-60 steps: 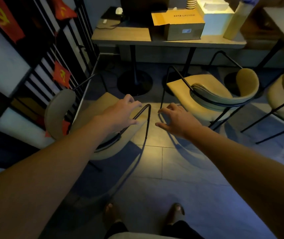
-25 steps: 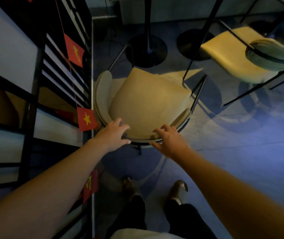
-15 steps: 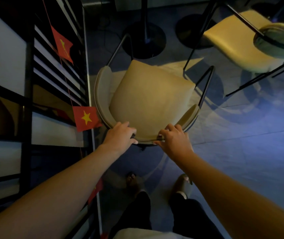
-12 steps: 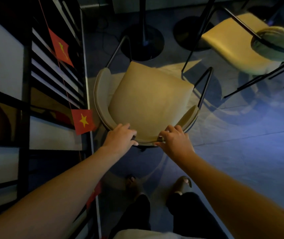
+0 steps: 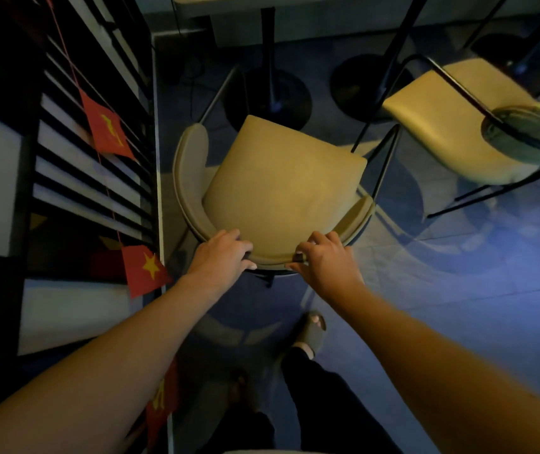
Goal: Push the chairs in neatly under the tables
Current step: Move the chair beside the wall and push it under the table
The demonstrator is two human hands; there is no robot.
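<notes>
Both hands, left hand (image 5: 221,253) and right hand (image 5: 324,258), curled over beige chair's backrest (image 5: 271,257), gripping to steer it toward table pedestal (image 5: 268,90)

Your beige padded chair (image 5: 281,188) stands upright, seat front just short of the table pedestal (image 5: 268,57). A second chair (image 5: 452,126) stands right of that pedestal.
</notes>
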